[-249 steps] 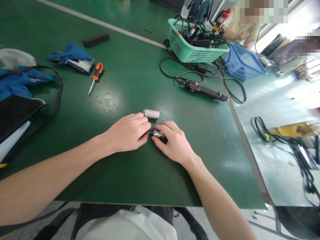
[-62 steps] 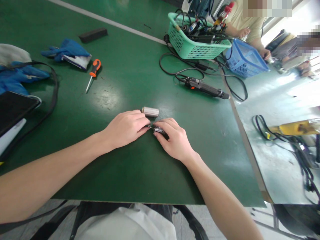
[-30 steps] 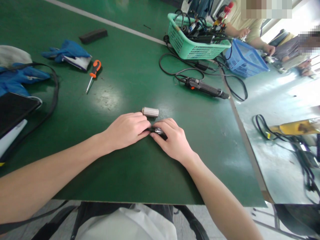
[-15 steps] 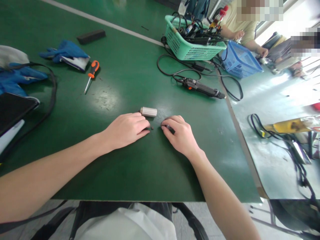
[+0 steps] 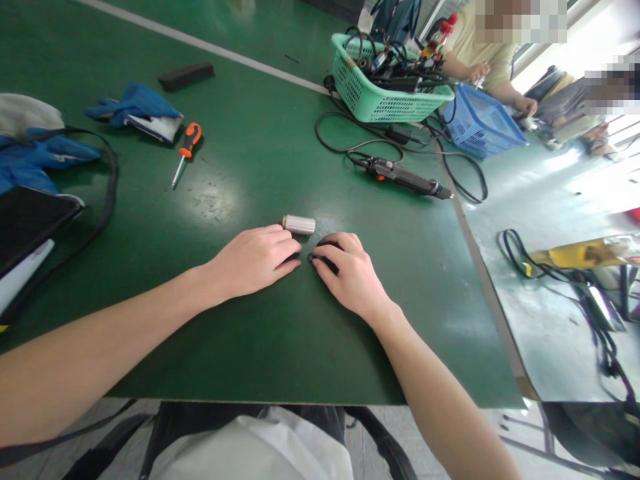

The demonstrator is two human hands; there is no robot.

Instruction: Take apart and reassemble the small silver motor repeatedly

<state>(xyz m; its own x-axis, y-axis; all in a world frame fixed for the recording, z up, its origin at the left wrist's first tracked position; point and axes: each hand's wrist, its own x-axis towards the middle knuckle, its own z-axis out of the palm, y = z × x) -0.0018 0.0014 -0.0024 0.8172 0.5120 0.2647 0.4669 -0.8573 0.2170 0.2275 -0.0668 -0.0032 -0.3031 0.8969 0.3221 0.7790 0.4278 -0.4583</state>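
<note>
My right hand (image 5: pixel 351 275) lies knuckles-up on the green table (image 5: pixel 260 147), fingers curled over a small dark metal part (image 5: pixel 324 261) that mostly hides beneath them. My left hand (image 5: pixel 254 260) rests beside it with fingers drawn together, its fingertips almost touching those of the right hand. What sits under the left fingertips is hidden. A short silver cylinder (image 5: pixel 299 225) lies on its side just beyond my left hand's fingers, untouched.
An orange-handled screwdriver (image 5: pixel 186 150) and blue gloves (image 5: pixel 135 107) lie far left, with a black block (image 5: pixel 186 75) behind. A corded electric screwdriver (image 5: pixel 405 179), a green basket (image 5: pixel 385 100) of tools and a blue basket (image 5: pixel 480 127) sit at the far right. A co-worker's hand (image 5: pixel 477 70) works beyond them.
Half a second ago my right hand had pulled away to the right with the part. It has now slid back left, next to my left hand. The silver cylinder has not moved.
</note>
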